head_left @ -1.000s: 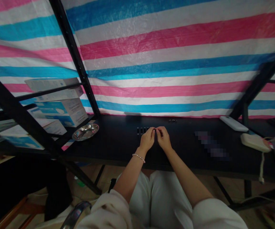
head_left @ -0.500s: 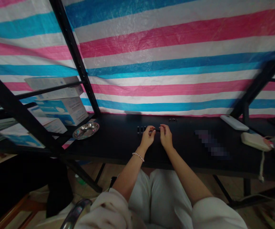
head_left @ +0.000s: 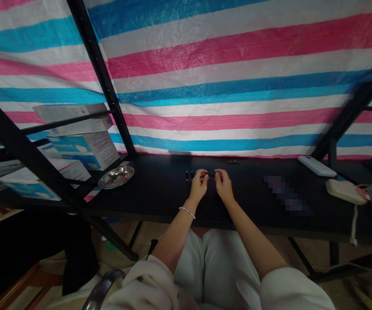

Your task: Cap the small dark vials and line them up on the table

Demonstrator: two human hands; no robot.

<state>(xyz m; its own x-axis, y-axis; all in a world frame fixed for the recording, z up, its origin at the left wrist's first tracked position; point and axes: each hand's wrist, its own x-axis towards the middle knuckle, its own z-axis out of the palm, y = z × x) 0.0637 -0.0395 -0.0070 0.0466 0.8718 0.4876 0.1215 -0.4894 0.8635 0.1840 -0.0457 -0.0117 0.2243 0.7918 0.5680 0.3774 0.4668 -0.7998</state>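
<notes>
Above the black table (head_left: 160, 193), my left hand (head_left: 199, 184) and my right hand (head_left: 223, 185) face each other with fingertips pinched. Between them is a thin black rod-like piece (head_left: 210, 175), one end in each hand. It is too small and dark for me to tell its kind. Just left of my left hand stand small black cylinders (head_left: 187, 175) with light ends, partly hidden by that hand. Farther back lie several tiny shiny pieces (head_left: 234, 162). A beaded bracelet (head_left: 187, 212) circles my left wrist.
A shiny metal dish (head_left: 116, 177) sits at the left, near stacked blue-and-white boxes (head_left: 89, 148) behind a black frame post (head_left: 105, 77). To the right are a blurred-out item (head_left: 285, 196), a white case (head_left: 317, 166) and a white power strip (head_left: 345, 191) with its cable.
My right hand has shifted slightly left, so the two hands are a little closer together. Both still pinch the black piece.
</notes>
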